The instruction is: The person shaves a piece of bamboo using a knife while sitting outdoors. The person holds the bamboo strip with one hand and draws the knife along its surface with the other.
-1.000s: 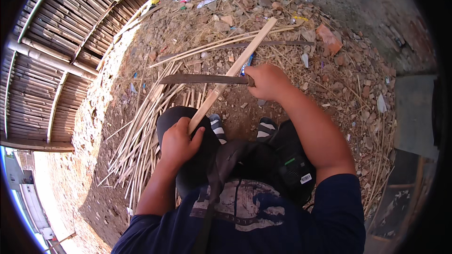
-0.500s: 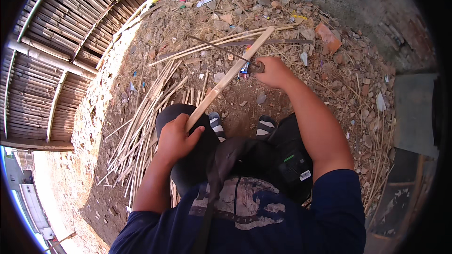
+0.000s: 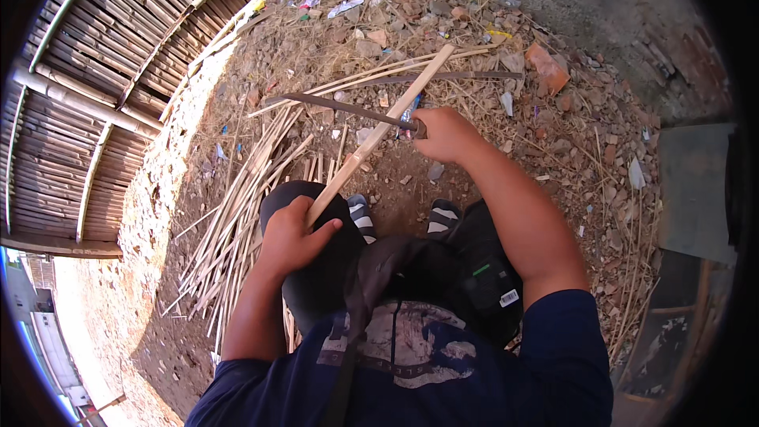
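My left hand (image 3: 294, 236) is wrapped round the near end of a long pale bamboo strip (image 3: 423, 83), close to my left knee. The strip slants away to the far right. In my right hand (image 3: 447, 134) is the handle of a long, dark-bladed knife (image 3: 328, 103). Its blade points left and crosses the strip about midway; whether the edge touches the strip I cannot tell. My right fingers are partly hidden behind the fist.
A heap of thin split strips (image 3: 237, 205) lies left of my left leg. More long strips (image 3: 316, 93) rest on the rubble beyond. A bamboo-slat panel (image 3: 150, 32) stands at the left, a grey wall (image 3: 601, 8) at the far right, with an orange lump (image 3: 548, 67) near it.
My right hand has come nearer to me and slightly left. The knife's blade has swung nearer and turned, so more of its flat side shows. My left hand and the strip have barely shifted.
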`<action>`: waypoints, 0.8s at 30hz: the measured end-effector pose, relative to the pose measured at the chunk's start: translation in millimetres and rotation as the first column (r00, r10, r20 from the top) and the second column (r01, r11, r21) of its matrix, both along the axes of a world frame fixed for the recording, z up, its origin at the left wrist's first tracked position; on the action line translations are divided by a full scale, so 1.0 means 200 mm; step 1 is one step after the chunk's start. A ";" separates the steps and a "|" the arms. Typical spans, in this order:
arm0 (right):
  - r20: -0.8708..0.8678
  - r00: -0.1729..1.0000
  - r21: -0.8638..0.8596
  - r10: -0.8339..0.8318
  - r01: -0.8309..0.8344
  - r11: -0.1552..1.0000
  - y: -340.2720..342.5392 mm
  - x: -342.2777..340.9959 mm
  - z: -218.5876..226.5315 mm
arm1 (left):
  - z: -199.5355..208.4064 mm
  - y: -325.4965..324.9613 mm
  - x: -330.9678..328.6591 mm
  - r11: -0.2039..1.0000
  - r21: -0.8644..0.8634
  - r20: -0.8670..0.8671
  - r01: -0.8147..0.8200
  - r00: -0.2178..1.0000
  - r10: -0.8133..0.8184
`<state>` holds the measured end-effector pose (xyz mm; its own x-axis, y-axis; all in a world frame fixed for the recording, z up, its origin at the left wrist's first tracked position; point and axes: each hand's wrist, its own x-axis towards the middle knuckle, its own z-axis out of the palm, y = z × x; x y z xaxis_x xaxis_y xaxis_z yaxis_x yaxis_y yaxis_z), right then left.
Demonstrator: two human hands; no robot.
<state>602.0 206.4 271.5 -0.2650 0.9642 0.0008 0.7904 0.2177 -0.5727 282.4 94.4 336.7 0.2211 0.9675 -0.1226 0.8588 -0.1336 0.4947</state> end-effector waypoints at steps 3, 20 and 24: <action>0.059 0.998 -0.073 0.021 -0.017 0.997 -0.03 -0.02 0.10 | 0.01 -0.01 0.00 1.000 -0.019 0.010 -0.022 1.000 0.023; -0.209 0.958 0.017 -0.199 0.207 0.978 0.06 0.16 -0.07 | 0.01 0.02 -0.02 0.996 -0.081 0.045 -0.022 0.999 0.026; -0.028 0.999 -0.006 0.016 -0.017 1.000 0.02 0.05 0.04 | 0.02 0.01 -0.02 0.994 -0.093 0.039 -0.051 0.998 0.054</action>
<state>611.0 210.6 279.7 -0.2808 0.9598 0.0020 0.7706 0.2267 -0.5956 278.1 95.9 340.3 0.1771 0.9629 -0.2036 0.8418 -0.0411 0.5381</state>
